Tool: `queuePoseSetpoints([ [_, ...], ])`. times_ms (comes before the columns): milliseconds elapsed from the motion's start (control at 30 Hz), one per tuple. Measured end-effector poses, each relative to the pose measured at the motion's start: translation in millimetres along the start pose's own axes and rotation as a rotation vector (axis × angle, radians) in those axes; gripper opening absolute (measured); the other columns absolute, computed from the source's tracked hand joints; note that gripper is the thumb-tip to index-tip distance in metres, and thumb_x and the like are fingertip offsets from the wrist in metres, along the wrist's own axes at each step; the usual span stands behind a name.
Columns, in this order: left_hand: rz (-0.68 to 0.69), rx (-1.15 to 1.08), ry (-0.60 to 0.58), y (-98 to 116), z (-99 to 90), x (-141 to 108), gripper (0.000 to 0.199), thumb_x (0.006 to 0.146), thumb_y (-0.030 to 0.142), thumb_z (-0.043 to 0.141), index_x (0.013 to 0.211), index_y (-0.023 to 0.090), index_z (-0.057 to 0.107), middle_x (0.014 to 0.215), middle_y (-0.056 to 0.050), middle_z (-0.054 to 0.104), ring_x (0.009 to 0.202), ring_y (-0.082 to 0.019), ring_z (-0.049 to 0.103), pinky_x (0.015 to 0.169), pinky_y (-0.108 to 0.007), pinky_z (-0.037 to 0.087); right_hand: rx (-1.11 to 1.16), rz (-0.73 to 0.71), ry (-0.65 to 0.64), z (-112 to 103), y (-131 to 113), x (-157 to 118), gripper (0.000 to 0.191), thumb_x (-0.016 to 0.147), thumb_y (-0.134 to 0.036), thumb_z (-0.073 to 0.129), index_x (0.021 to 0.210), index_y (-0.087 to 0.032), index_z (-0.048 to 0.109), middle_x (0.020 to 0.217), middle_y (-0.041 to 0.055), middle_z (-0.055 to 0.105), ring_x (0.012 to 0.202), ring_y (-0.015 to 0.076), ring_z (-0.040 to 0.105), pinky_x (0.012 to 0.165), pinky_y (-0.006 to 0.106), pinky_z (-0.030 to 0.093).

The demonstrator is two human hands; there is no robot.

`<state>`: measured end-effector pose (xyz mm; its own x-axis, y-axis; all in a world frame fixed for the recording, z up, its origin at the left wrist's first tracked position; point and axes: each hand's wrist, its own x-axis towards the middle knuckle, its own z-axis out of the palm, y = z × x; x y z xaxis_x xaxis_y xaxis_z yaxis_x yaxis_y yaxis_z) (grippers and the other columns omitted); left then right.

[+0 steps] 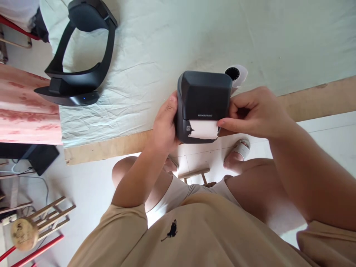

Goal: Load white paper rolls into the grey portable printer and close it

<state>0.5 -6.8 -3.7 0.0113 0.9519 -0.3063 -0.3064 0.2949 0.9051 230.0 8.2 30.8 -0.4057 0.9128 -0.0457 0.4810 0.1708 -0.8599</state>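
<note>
Centre: the left hand (166, 124) clasps the black printer (207, 94), presumably steadying it, while the right hand (257, 111) (narrowed, grip unclear) touches its paper (204, 129).

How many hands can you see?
2. The left hand holds the printer by its left side, and the right hand has its thumb at the paper.
</note>
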Motion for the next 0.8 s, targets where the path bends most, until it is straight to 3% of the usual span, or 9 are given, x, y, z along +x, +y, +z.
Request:
queuePoseSetpoints([
  [100,0.000,-0.051,-0.061,-0.5,1.2,-0.1,0.045,0.099,0.072,0.060,0.091,0.028,0.068,0.090,-0.002,0.079,0.128,-0.031,0.074,0.102,-0.046,0.065,-0.032,-0.154,0.090,2.6,-2.9,-1.6,0.050,0.082,-0.032,0.080,0.049,-0.022,0.043,0.042,-0.0066,0.036,0.043,0.0069,0.026,0.045,0.031,0.019],
  [200,-0.039,-0.120,-0.130,2.5,6.3,-0.8,0.048,0.102,0.072,0.055,0.105,0.029,0.075,0.103,-0.002,0.082,0.131,-0.029,0.075,0.104,-0.044,0.067,-0.047,-0.302,0.374,10.1,-10.8,-3.3,0.060,0.094,-0.038,0.069,0.045,-0.022,0.040,0.039,-0.0047,0.030,0.040,0.0080,0.025,0.044,0.032,0.017],
  [267,-0.061,-0.128,-0.138,3.9,8.3,-0.9,0.047,0.105,0.068,0.053,0.106,0.028,0.077,0.103,-0.002,0.083,0.128,-0.026,0.077,0.102,-0.040,0.068,-0.044,-0.333,0.581,14.9,-16.9,-3.3,0.061,0.104,-0.042,0.059,0.046,-0.024,0.049,0.040,-0.0021,0.036,0.042,0.0116,0.040,0.046,0.032,0.024],
  [333,-0.077,-0.125,-0.118,3.8,8.2,-0.4,0.043,0.106,0.062,0.054,0.105,0.026,0.078,0.102,-0.001,0.084,0.121,-0.023,0.080,0.099,-0.035,0.068,-0.035,-0.345,0.679,17.8,-22.0,-1.3,0.054,0.109,-0.040,0.053,0.059,-0.026,0.065,0.048,-0.0006,0.053,0.054,0.0155,0.060,0.051,0.033,0.035],
  [400,-0.085,-0.125,-0.086,3.0,7.1,0.7,0.044,0.106,0.062,0.054,0.105,0.026,0.078,0.104,-0.001,0.084,0.117,-0.023,0.081,0.097,-0.034,0.069,0.002,-0.358,0.686,19.3,-26.2,2.6,0.039,0.109,-0.033,0.053,0.078,-0.027,0.076,0.070,-0.0003,0.073,0.062,0.0154,0.068,0.053,0.033,0.039],
  [500,-0.081,-0.119,-0.066,3.4,6.7,1.4,0.049,0.104,0.069,0.053,0.104,0.026,0.076,0.102,-0.002,0.084,0.122,-0.027,0.080,0.097,-0.039,0.070,-0.077,-0.311,0.672,21.0,-31.7,8.1,0.023,0.103,-0.023,0.058,0.091,-0.026,0.077,0.092,0.0001,0.081,0.063,0.0132,0.066,0.055,0.033,0.040],
  [667,-0.043,-0.099,-0.213,8.8,9.3,-3.8,0.058,0.102,0.077,0.048,0.109,0.027,0.076,0.110,-0.003,0.083,0.131,-0.029,0.077,0.097,-0.040,0.070,-0.509,-0.202,0.435,21.0,-32.5,10.0,0.009,0.090,-0.020,0.068,0.090,-0.025,0.075,0.076,0.0008,0.072,0.066,0.0163,0.057,0.060,0.034,0.030],
  [733,-0.024,-0.097,-0.267,10.3,9.0,-6.3,0.055,0.102,0.076,0.052,0.108,0.027,0.076,0.112,-0.003,0.082,0.129,-0.029,0.077,0.095,-0.039,0.069,-0.569,-0.147,0.323,18.3,-30.9,10.3,0.005,0.086,-0.026,0.074,0.091,-0.026,0.072,0.070,-0.0003,0.065,0.059,0.0148,0.045,0.058,0.034,0.024],
  [800,-0.021,-0.050,-0.277,11.0,7.6,-7.8,0.048,0.099,0.072,0.060,0.108,0.027,0.075,0.114,-0.003,0.081,0.127,-0.028,0.077,0.093,-0.037,0.067,-0.560,-0.119,0.229,14.5,-32.4,10.4,0.014,0.082,-0.029,0.079,0.090,-0.026,0.068,0.065,-0.0020,0.058,0.055,0.0128,0.033,0.056,0.034,0.020],
])
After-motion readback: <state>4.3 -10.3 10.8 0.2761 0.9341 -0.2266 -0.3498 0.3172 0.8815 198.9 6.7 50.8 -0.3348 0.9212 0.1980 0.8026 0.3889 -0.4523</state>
